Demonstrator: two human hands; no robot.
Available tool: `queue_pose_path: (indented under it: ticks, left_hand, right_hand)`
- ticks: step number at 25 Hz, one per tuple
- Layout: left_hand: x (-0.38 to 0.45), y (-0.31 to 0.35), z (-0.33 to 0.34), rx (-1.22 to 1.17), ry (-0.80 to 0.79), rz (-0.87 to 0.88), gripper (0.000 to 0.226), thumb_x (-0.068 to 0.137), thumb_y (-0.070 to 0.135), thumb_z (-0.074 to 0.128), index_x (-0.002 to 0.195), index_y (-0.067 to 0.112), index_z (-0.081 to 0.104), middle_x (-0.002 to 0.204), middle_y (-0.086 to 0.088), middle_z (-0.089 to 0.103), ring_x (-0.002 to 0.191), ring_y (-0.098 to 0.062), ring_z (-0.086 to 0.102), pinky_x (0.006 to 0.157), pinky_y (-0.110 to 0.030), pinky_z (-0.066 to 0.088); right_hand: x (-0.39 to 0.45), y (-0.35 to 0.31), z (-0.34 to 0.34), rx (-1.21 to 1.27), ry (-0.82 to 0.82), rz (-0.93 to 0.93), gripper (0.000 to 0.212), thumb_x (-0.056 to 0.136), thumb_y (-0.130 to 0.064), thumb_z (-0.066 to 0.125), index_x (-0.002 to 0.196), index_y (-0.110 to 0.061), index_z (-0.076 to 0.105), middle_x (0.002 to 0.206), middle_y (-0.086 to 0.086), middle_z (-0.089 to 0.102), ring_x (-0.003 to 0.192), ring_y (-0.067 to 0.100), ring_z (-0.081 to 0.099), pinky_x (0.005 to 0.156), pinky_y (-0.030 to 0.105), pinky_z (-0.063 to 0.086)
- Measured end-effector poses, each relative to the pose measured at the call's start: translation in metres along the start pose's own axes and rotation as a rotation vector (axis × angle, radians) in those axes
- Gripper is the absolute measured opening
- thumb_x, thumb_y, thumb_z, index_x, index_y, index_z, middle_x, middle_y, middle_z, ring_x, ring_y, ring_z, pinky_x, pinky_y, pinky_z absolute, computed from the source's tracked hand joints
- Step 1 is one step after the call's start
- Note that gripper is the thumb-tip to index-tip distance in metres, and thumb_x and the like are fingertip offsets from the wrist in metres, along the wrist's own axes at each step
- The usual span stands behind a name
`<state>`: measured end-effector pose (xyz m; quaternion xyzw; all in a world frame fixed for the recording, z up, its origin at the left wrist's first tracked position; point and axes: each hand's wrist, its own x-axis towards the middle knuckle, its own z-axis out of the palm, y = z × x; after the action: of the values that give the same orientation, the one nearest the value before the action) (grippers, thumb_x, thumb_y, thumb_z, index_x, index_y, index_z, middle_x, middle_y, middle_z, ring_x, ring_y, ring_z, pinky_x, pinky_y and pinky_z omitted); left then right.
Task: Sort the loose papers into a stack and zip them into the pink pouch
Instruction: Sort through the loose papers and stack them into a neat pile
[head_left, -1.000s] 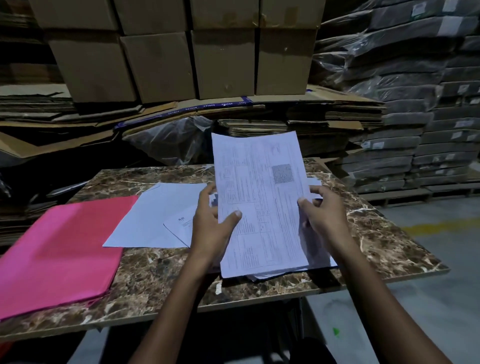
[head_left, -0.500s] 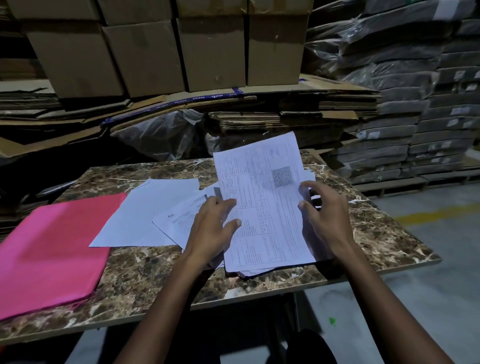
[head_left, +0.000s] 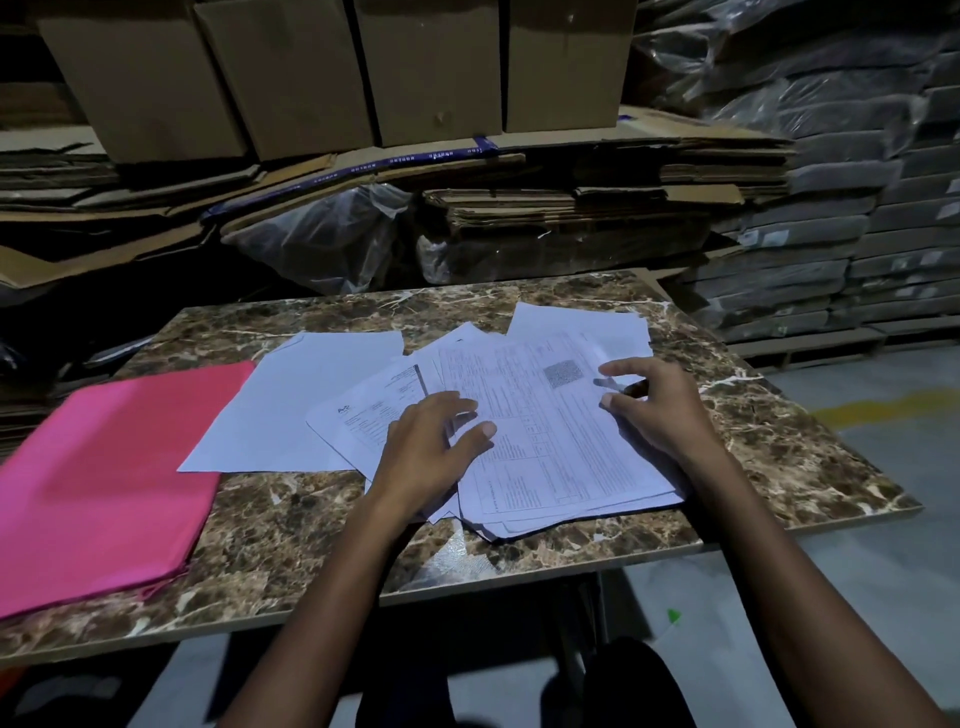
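Observation:
A rough stack of printed papers (head_left: 550, 441) lies flat on the marble-patterned table (head_left: 291, 525), a form with a square code on top. My left hand (head_left: 426, 452) rests on the stack's left edge, fingers spread, thumb on the top sheet. My right hand (head_left: 654, 405) touches the stack's right side with loosely bent fingers. More loose sheets fan out to the left: a blank sheet (head_left: 306, 405) and a printed one (head_left: 363, 415) partly under my left hand. The pink pouch (head_left: 98, 483) lies flat at the table's left end, apart from both hands.
Cardboard boxes (head_left: 291, 73) and flattened cartons (head_left: 571, 208) are stacked behind the table. Wrapped dark bundles (head_left: 841, 208) are piled at the right. The grey floor (head_left: 883, 545) with a yellow line lies to the right of the table.
The top sheet, held upright a second ago, has been lowered flat onto the stack. Both hands came down with it and now rest on the papers.

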<state>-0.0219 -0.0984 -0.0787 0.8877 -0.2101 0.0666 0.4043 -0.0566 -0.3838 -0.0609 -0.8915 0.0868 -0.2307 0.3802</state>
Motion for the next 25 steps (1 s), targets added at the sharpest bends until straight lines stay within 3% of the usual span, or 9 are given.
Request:
queue_pose_path:
  ticks: [2, 4, 8, 10, 12, 15, 18, 21, 25]
  left_hand:
    - [-0.001, 0.001, 0.002, -0.06, 0.061, 0.052, 0.056, 0.084, 0.063, 0.058, 0.11, 0.016, 0.075, 0.111, 0.0, 0.073, 0.094, -0.018, 0.067, 0.082, -0.049, 0.056]
    - [-0.004, -0.001, 0.005, 0.011, 0.082, 0.1, 0.049, 0.088, 0.058, 0.059, 0.101, 0.014, 0.075, 0.1, -0.001, 0.073, 0.094, -0.021, 0.063, 0.078, -0.049, 0.054]
    - [-0.004, -0.004, 0.008, 0.249, -0.064, 0.054, 0.044, 0.095, 0.056, 0.058, 0.125, 0.026, 0.068, 0.147, 0.005, 0.052, 0.145, -0.027, 0.027, 0.11, -0.052, 0.031]
    - [-0.005, 0.0, 0.007, 0.267, -0.13, 0.061, 0.049, 0.097, 0.06, 0.049, 0.133, 0.029, 0.061, 0.158, 0.006, 0.039, 0.151, -0.022, 0.012, 0.113, -0.051, 0.018]
    - [-0.008, 0.002, 0.007, 0.262, -0.191, 0.065, 0.055, 0.098, 0.066, 0.037, 0.141, 0.035, 0.053, 0.164, 0.008, 0.026, 0.154, -0.016, -0.004, 0.117, -0.051, 0.008]
    - [-0.01, 0.003, 0.007, 0.276, -0.274, 0.042, 0.058, 0.101, 0.066, 0.02, 0.148, 0.04, 0.04, 0.168, 0.009, 0.013, 0.152, -0.01, -0.018, 0.119, -0.048, -0.002]
    - [-0.007, 0.004, 0.005, 0.213, -0.16, 0.064, 0.044, 0.108, 0.047, 0.023, 0.147, 0.039, 0.042, 0.166, 0.01, 0.02, 0.154, -0.012, 0.002, 0.119, -0.049, 0.008]
    - [-0.004, -0.011, -0.009, 0.009, 0.146, -0.001, 0.047, 0.091, 0.01, 0.044, 0.131, 0.032, 0.054, 0.145, 0.006, 0.05, 0.133, -0.02, 0.048, 0.109, -0.051, 0.042]
    - [0.009, -0.037, -0.046, 0.255, 0.285, -0.245, 0.044, 0.093, 0.022, 0.052, 0.136, 0.021, 0.052, 0.138, -0.005, 0.056, 0.126, -0.029, 0.052, 0.103, -0.048, 0.04]
  right_hand:
    - [0.003, 0.004, 0.0, -0.042, -0.049, -0.026, 0.032, 0.082, -0.012, 0.081, 0.113, -0.022, 0.076, 0.087, 0.007, 0.076, 0.07, 0.011, 0.069, 0.063, 0.015, 0.048]
    - [0.0, 0.006, 0.003, -0.041, -0.069, -0.041, 0.031, 0.084, -0.008, 0.078, 0.113, -0.02, 0.075, 0.083, -0.001, 0.072, 0.062, 0.001, 0.061, 0.06, 0.007, 0.042]
    - [-0.005, 0.009, 0.006, -0.045, -0.071, -0.036, 0.033, 0.088, 0.003, 0.07, 0.117, -0.013, 0.074, 0.077, -0.02, 0.053, 0.06, -0.008, 0.057, 0.056, 0.004, 0.041]
    - [-0.004, 0.008, 0.001, -0.067, -0.119, -0.042, 0.036, 0.089, 0.001, 0.07, 0.121, -0.015, 0.073, 0.082, -0.014, 0.061, 0.064, -0.001, 0.059, 0.059, 0.007, 0.042]
    - [-0.002, -0.001, -0.006, -0.154, -0.211, -0.096, 0.039, 0.089, -0.007, 0.073, 0.127, -0.017, 0.069, 0.11, -0.005, 0.068, 0.087, 0.011, 0.063, 0.073, 0.017, 0.042]
    - [0.0, -0.034, -0.006, -0.236, -0.306, -0.25, 0.042, 0.093, -0.02, 0.072, 0.134, -0.018, 0.063, 0.129, -0.002, 0.06, 0.105, 0.009, 0.052, 0.08, 0.021, 0.036]
    - [-0.006, -0.062, 0.02, -0.185, -0.419, -0.391, 0.04, 0.095, -0.027, 0.068, 0.134, -0.021, 0.062, 0.13, 0.0, 0.063, 0.092, 0.005, 0.055, 0.071, 0.008, 0.037]
    - [-0.011, -0.078, 0.043, -0.17, -0.477, -0.388, 0.038, 0.098, -0.027, 0.065, 0.135, -0.021, 0.062, 0.13, 0.001, 0.064, 0.084, -0.001, 0.053, 0.067, 0.005, 0.039]
    - [-0.008, -0.106, 0.062, -0.136, -0.503, -0.416, 0.039, 0.098, -0.029, 0.064, 0.136, -0.02, 0.061, 0.13, 0.001, 0.064, 0.094, 0.014, 0.064, 0.079, 0.024, 0.045]
